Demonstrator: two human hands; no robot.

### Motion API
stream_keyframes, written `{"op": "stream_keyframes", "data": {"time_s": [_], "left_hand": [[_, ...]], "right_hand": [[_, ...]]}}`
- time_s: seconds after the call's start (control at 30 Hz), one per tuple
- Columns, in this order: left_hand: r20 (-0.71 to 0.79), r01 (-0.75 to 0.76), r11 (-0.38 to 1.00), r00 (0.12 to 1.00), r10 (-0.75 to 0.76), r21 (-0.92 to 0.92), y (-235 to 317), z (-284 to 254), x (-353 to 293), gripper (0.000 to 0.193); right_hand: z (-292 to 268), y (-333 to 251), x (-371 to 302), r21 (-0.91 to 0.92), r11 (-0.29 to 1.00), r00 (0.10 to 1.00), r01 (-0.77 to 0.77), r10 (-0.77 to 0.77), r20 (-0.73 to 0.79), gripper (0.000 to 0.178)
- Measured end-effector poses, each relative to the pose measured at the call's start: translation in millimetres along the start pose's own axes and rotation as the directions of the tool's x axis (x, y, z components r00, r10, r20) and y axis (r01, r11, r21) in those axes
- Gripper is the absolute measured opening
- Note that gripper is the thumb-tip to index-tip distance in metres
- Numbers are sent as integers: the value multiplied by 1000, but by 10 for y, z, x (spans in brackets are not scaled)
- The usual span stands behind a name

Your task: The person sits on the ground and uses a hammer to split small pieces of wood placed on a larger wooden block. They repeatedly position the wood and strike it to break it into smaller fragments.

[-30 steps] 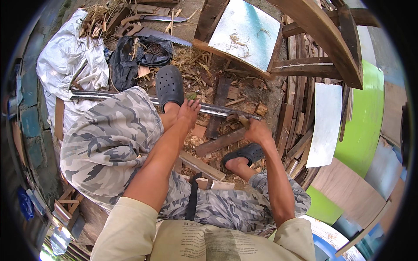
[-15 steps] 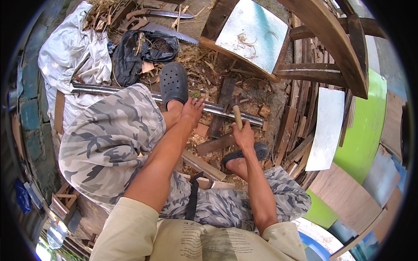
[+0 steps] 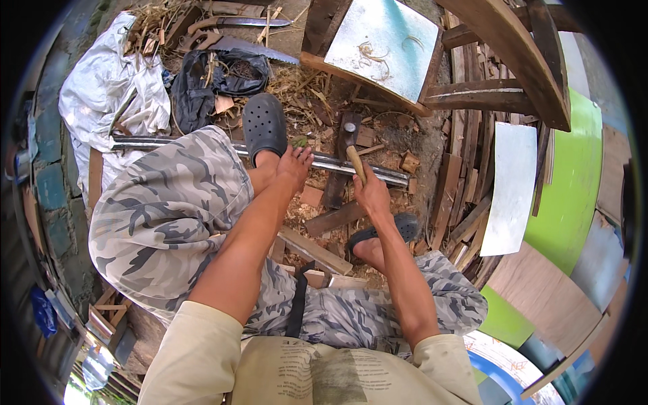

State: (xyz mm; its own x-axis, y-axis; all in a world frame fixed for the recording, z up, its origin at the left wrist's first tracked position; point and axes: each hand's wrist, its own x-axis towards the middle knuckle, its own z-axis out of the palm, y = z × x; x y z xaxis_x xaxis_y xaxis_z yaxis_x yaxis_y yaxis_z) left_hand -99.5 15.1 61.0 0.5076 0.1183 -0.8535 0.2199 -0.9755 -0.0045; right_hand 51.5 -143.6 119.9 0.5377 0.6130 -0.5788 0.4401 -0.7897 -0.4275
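A hammer (image 3: 356, 162) with a pale wooden handle is gripped in my right hand (image 3: 372, 192). Its metal head is raised over a long, narrow dark-and-silver bar (image 3: 378, 173) that runs across the ground. My left hand (image 3: 295, 166) rests on this bar beside my left foot, fingers stretched over it; the thumb is hidden. A dark wooden block (image 3: 334, 190) lies beneath the bar near the hammer. My left foot, in a dark clog (image 3: 264, 126), stands at the bar; the other clog (image 3: 405, 228) is near my right forearm.
A handsaw (image 3: 253, 48) and a long-bladed knife (image 3: 250, 21) lie at the far left, near a black plastic bag (image 3: 192, 94) and white sacking (image 3: 115, 81). A wooden chair (image 3: 432, 104) stands far right. Stacked wood strips (image 3: 449, 196) and panels (image 3: 567, 202) line the right side. Shavings litter the ground.
The hammer's head has swung up and toward me into clearer view, its handle tilting left. My right hand has shifted slightly left and up; my left hand stays at the bar.
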Motion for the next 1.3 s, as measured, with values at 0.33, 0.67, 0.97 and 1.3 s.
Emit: {"op": "stream_keyframes", "data": {"time_s": [0.33, 0.67, 0.97, 1.3], "left_hand": [[-2, -12, 1000, 1000, 12, 13, -5, -5, -17, 79], [-1, 15, 1000, 1000, -15, -1, 17, 34, -51, 76], [30, 18, 1000, 999, -18, 12, 43, -59, -109, 76], [-72, 36, 999, 997, -33, 36, 63, 88, 34, 70]], "right_hand": [[-145, -63, 193, 3, 999, 977, -53, 51, 209, 38], [-911, -705, 1228, -427, 901, 705, 82, 251, 663, 28], [-667, -438, 1520, -134, 903, 657, -408, 393, 644, 25], [-495, 363, 781, -24, 971, 953, 237, -227, 198, 49]]}}
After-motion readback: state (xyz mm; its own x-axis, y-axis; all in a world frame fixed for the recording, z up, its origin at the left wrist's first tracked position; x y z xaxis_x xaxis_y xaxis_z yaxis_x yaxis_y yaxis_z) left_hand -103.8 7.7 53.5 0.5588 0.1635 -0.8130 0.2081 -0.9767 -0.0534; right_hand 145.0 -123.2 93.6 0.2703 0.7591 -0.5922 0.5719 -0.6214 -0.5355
